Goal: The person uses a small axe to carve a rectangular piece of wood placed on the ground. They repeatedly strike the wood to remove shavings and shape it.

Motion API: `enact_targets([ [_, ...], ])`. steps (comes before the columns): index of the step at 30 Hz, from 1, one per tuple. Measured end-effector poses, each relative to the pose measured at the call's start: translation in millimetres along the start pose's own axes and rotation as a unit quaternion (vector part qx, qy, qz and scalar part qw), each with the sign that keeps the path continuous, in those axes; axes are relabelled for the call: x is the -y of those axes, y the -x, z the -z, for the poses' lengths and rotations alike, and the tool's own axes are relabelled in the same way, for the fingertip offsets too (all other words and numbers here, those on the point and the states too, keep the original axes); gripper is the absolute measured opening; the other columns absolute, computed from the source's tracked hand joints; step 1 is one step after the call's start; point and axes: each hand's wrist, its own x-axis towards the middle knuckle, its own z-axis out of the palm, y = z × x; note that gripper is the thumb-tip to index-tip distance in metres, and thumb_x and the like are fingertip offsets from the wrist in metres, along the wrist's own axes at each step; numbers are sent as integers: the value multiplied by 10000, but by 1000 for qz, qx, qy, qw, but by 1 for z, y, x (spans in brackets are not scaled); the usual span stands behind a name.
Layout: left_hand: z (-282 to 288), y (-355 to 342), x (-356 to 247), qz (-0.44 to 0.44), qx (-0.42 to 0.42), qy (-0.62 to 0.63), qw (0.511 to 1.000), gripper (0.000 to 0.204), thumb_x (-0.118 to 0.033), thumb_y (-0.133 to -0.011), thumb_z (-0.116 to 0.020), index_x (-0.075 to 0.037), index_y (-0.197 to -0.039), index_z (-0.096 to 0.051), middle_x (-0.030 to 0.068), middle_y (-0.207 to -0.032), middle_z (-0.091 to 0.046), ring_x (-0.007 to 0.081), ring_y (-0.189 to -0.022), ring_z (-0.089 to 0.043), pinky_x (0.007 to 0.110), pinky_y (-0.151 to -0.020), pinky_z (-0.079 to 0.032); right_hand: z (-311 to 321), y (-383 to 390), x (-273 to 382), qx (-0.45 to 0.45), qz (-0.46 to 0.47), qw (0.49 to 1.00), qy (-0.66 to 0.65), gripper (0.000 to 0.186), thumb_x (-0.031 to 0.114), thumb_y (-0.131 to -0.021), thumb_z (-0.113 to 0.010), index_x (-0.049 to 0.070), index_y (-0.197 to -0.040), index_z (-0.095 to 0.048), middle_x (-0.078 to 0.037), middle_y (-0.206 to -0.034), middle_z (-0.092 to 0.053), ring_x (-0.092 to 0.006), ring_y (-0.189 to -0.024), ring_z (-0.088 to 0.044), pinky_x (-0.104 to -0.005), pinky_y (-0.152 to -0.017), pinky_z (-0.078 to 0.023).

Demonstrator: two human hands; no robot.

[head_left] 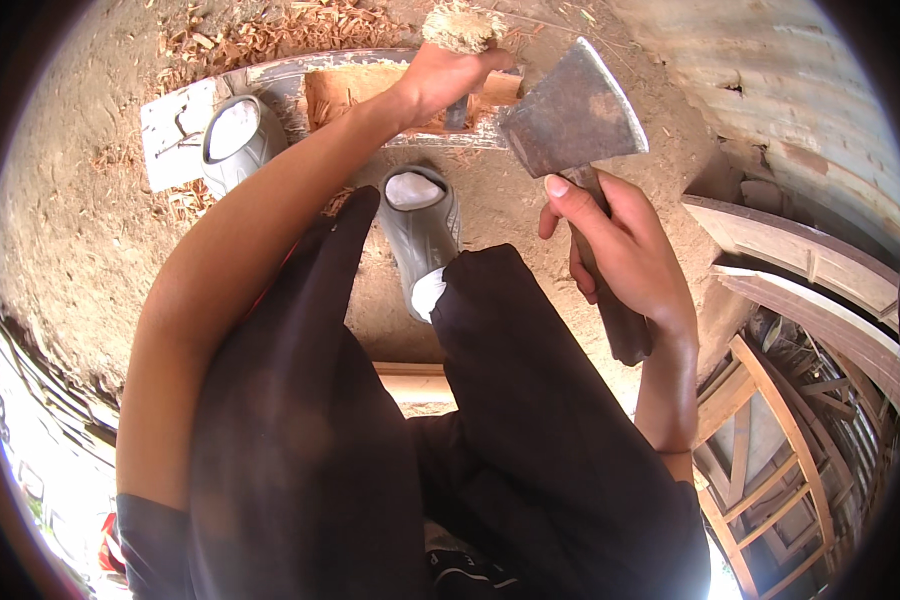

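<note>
My left hand (444, 80) is closed round a chisel, whose frayed, mushroomed wooden top (464, 27) sticks out above the fist. Its metal blade (456, 113) points down into a rectangular recess cut in a weathered wooden board (288, 92). Whether the blade's edge touches the wood is hard to make out. On the right, my right hand (625, 235) grips a hatchet by its dark wooden handle (622, 325), thumb laid along it. The broad hatchet head (575, 112) is raised beside the board's right end, apart from the chisel.
Grey shoes (420, 225) stand by the board, the left one beside a whitish flat piece (170, 140). Wood chips (260, 35) lie beyond on the dirt ground. Corrugated metal sheeting (810, 110), curved wooden panels (800, 240) and a slatted wooden frame (770, 480) line the right.
</note>
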Motion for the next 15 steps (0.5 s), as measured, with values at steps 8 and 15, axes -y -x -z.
enact_targets([
  [8, -1, -15, 10, 34, -29, 29, 999, 342, -325, -839, -745, 11, -808, -687, 63, -782, -655, 147, -699, -556, 340, -663, -467, 2, -1, 28, -14, 56, 998, -24, 441, 416, -1019, -583, -6, -893, -595, -43, -764, -606, -110, -422, -508, -277, -396, -382],
  [15, -7, -2, -15, -22, 4, 68, 997, 280, -177, -872, -718, -57, -1123, -691, 36, -874, -677, 129, -706, -570, 333, -648, -497, 7, -2, 49, -11, 78, 996, -44, 430, 412, -1023, -574, -15, -986, -610, -63, -816, -616, -119, -425, -509, -278, -391, -386],
])
